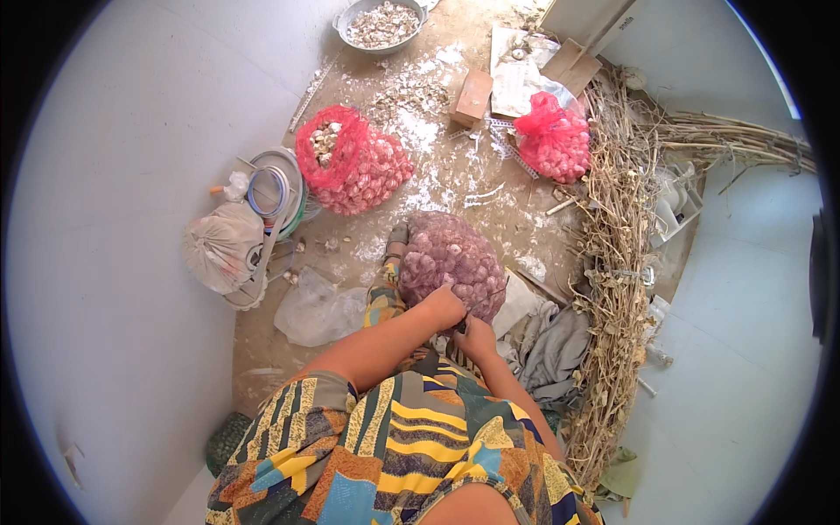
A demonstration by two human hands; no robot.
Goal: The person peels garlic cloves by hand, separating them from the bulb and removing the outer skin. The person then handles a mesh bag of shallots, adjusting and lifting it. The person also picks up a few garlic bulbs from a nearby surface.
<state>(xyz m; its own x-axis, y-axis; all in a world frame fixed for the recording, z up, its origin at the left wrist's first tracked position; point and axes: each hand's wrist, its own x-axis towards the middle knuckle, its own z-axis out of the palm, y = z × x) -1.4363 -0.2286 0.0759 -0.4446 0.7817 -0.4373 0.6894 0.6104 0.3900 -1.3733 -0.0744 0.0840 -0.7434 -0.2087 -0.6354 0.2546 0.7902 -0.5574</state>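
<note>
A full purple mesh bag of garlic bulbs (453, 252) rests on the floor against my legs. At its near end, my left hand (445, 307) grips the gathered neck of the mesh. Just to the right and lower, my right hand (477, 338) has its fingers closed on the same dark, bunched part. The two hands almost touch. A thin dark strand sticks out over the bag near them; whether it is a cord or mesh I cannot tell. My fingers partly hide the neck.
Ahead stand an open red mesh bag of garlic (367, 167), a smaller tied one (558, 141), a brick (472, 95) and a basin (380, 26). Dry stalks (610, 275) line the right side. Left are a tied white bag (223, 246) and clear plastic (318, 308). Grey cloth (558, 348) lies right.
</note>
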